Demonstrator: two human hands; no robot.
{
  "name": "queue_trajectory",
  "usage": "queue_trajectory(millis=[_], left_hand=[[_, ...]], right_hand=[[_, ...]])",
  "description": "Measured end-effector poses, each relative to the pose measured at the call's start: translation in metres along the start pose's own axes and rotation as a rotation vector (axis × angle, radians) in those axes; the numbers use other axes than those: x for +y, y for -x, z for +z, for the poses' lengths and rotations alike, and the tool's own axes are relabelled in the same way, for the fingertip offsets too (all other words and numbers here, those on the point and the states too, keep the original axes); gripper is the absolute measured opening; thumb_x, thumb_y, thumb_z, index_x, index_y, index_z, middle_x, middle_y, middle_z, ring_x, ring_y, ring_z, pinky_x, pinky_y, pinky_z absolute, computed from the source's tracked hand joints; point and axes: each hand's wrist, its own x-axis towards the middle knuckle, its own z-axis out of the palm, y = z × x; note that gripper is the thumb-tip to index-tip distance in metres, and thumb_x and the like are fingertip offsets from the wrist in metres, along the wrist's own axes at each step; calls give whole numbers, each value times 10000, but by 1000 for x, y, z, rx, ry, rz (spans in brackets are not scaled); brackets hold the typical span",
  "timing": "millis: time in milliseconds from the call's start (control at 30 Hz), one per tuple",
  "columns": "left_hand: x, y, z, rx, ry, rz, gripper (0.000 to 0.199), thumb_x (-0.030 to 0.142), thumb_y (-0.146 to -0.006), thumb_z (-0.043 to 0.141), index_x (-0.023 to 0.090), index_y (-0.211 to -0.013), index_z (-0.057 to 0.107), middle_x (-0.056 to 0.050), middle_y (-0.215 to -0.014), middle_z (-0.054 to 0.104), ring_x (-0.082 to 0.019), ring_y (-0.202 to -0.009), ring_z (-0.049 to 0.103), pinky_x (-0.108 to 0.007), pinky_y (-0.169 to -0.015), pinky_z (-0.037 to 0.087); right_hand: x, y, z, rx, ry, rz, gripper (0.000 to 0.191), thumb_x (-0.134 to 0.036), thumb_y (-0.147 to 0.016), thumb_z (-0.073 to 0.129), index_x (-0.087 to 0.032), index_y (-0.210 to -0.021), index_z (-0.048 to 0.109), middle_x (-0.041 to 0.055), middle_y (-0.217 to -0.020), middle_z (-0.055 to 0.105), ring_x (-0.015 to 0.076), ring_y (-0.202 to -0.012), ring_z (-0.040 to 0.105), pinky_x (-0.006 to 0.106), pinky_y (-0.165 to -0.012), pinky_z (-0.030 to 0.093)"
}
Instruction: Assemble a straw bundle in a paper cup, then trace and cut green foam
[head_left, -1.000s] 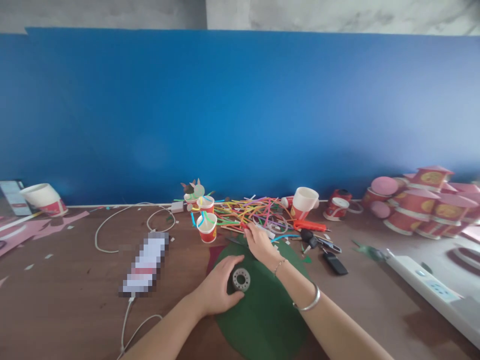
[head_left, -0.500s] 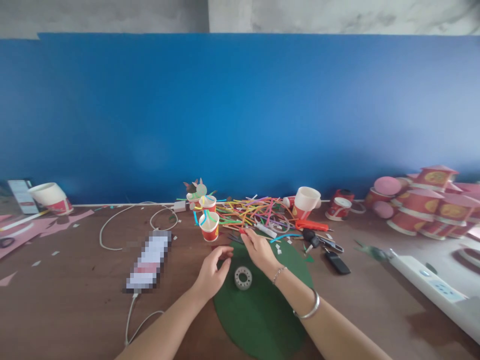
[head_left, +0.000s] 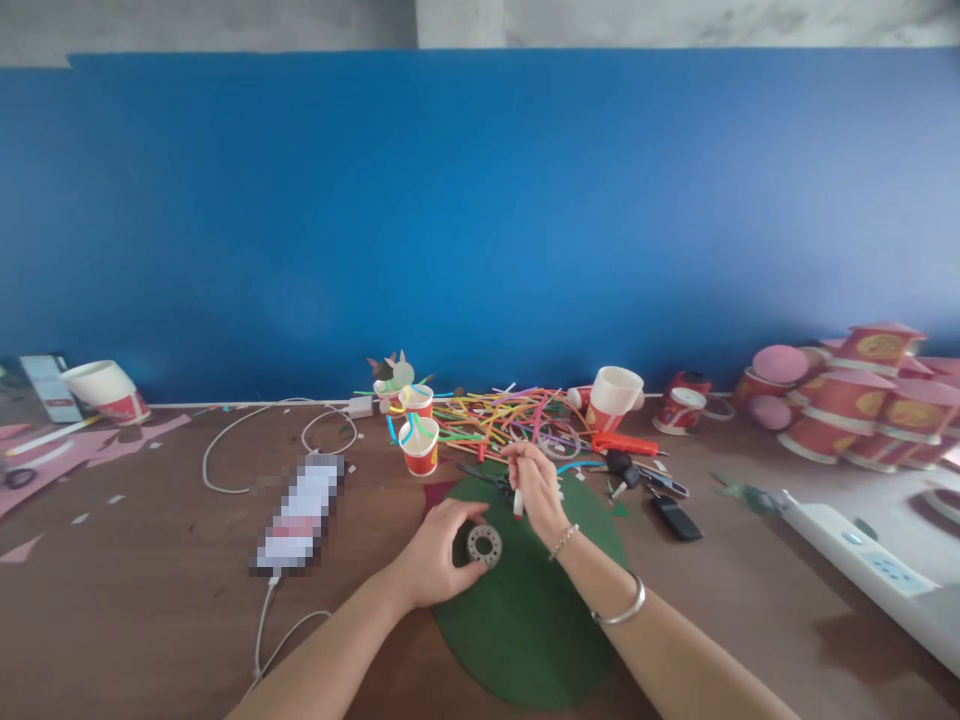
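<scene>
**Red-ended marker (head_left: 518,504) in one hand, grey ring (head_left: 473,548) at the other**

A person's right hand (head_left: 535,484) holds the red-ended marker over a green disc (head_left: 547,630), fingers bunched tightly around it. The barrel's long axis runs roughly from 12 to 6 o'clock, with 12 toward the blue panel (head_left: 480,220), and its red end points to 6. The visible end protrudes below the fingers; the upper part is hidden behind them, and its exact tilt cannot be told.

With the grey ring as the clock's center, the red-ended marker sits between 1 and 2 o'clock, near it but apart. The grey ring rests on the green disc, toward that disc's 10 o'clock edge, its round, holed face turned upward. The left hand (head_left: 437,555) reaches it from 9 o'clock, forefinger and thumb curved in a wide C, the forefinger across the 12 o'clock side and the thumb at 6. Whether they press on it cannot be told.

Scissors (head_left: 498,482) lie at 12 o'clock, colored straws (head_left: 499,418) beyond them, and a paper cup (head_left: 420,456) stands at 11.
</scene>
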Motion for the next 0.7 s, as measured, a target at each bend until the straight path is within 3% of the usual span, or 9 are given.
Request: queue_trajectory(millis=[100,233,367,467,600,700], left_hand=[[-1,1,-1,3,-1,5,592,182,-674,619,219,-1236,440,-88,-1117,574,-238,-1048,526,-404,-964,387],[-1,1,-2,-46,-39,18,623,179,-637,657,218,-1228,464,-91,-1147,562,-258,-1092,496,-424,-982,370],[0,1,-1,-17,-4,-22,491,284,-717,636,223,-1188,513,-92,-1142,576,-258,-1081,511,-421,-967,386],[1,0,-3,59,130,-96,360,363,-836,504,203,-1157,524,-87,-1121,599,-221,-1025,553,-356,-907,431],[-1,0,-4,165,272,-204,377,407,-933,273,173,-1043,547,-47,-874,643,-164,-798,594,-283,-742,464],[-3,0,-1,201,209,-225,406,427,-936,253,174,-999,564,-21,-729,612,-155,-695,586,-267,-681,450]], right_hand=[[3,-3,3,26,-329,153,317,-196,-647,379,-187,-906,560,20,-720,500,128,-545,481,247,-508,428],[2,-3,5,-121,-427,225,452,-161,-533,420,-199,-974,515,38,-811,542,149,-659,546,281,-607,476],[-1,-1,5,-271,-489,252,405,-196,-620,532,-207,-1023,497,45,-884,565,152,-724,571,282,-642,480],[-4,1,7,-250,-562,328,313,-351,-726,561,-211,-994,480,29,-829,573,139,-660,575,268,-596,469],[-8,6,12,-215,-603,388,340,-531,-784,495,-214,-898,449,-8,-675,577,117,-505,533,228,-475,398],[-11,11,13,-241,-518,346,368,-574,-807,449,-208,-843,464,-24,-565,566,107,-431,486,213,-431,342]])
